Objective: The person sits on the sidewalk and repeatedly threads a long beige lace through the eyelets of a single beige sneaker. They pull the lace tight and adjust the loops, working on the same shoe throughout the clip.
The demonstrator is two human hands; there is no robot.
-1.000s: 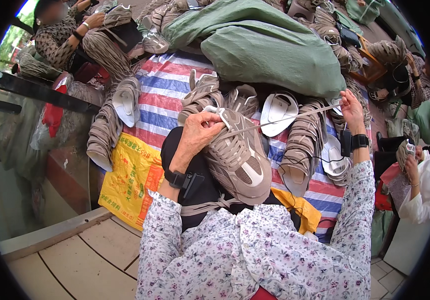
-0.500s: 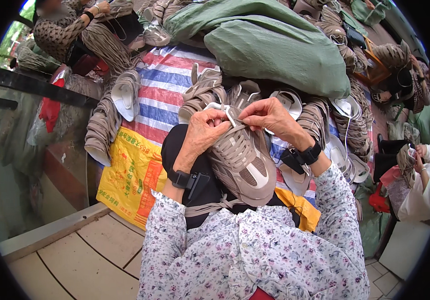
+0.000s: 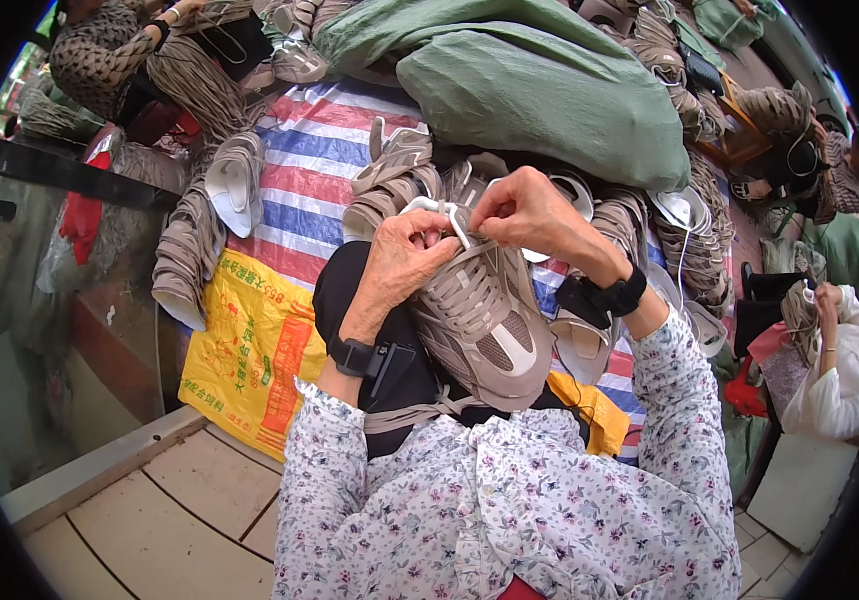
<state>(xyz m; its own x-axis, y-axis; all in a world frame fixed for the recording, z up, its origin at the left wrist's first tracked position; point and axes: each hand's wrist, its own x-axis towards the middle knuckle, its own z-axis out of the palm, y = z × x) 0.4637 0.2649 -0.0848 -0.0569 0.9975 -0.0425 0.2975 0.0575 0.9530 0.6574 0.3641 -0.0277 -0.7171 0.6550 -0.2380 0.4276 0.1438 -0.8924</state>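
Observation:
A beige-and-grey sneaker (image 3: 495, 345) rests on my lap, its toe toward me and its lace crossed over the tongue. My left hand (image 3: 400, 262) is closed on the sneaker's upper part at the left of the opening, beside a white edge. At the top of the lacing, my right hand (image 3: 540, 222) pinches with thumb and forefinger, apparently on the shoelace; its end is hidden by the fingers. Loose flat laces (image 3: 420, 412) lie across my lap below the toe.
Stacked sneaker uppers (image 3: 185, 245) stand left on a striped tarp (image 3: 300, 185), more (image 3: 385, 185) ahead. A large green sack (image 3: 550, 100) lies beyond. A yellow bag (image 3: 250, 350) lies beside my knee, near a glass panel (image 3: 60, 330). Other people sit at left and right.
My right hand has risen slightly at the top of the lacing, its fingers curled tighter. My left hand keeps its hold. The surroundings have shifted slightly to the left in view.

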